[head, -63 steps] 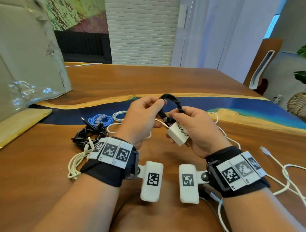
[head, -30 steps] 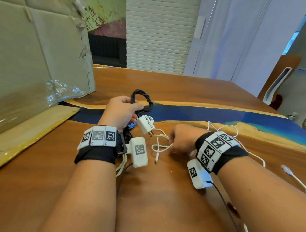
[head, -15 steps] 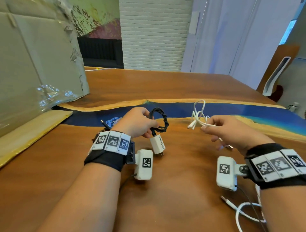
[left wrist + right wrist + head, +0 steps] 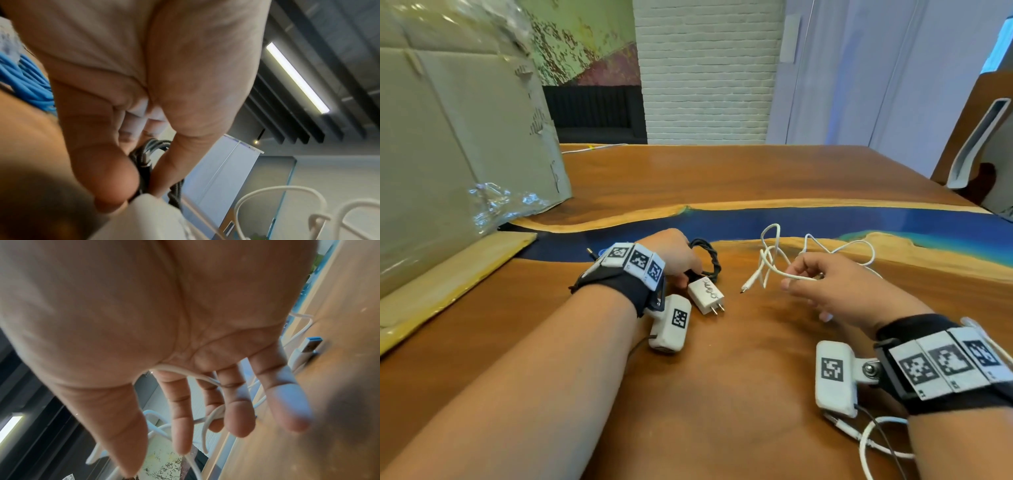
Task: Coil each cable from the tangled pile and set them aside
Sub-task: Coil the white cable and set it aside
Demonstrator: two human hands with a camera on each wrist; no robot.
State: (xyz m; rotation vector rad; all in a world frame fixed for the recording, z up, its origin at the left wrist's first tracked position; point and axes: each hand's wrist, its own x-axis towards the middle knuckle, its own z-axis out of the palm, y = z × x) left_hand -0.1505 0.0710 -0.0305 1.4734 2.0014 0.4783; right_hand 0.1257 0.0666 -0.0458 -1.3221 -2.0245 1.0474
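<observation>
A large grey-brown cardboard box with crinkled clear tape stands at the far left of the brown wooden tabletop, which has a blue resin band running across it.

The table is polished wood with a glossy blue resin strip through it. The black cable looks braided and matt, its charger block smooth white plastic with metal prongs, and the white cable smooth and rubbery. The cardboard box is matt, with crinkled shiny tape.
</observation>
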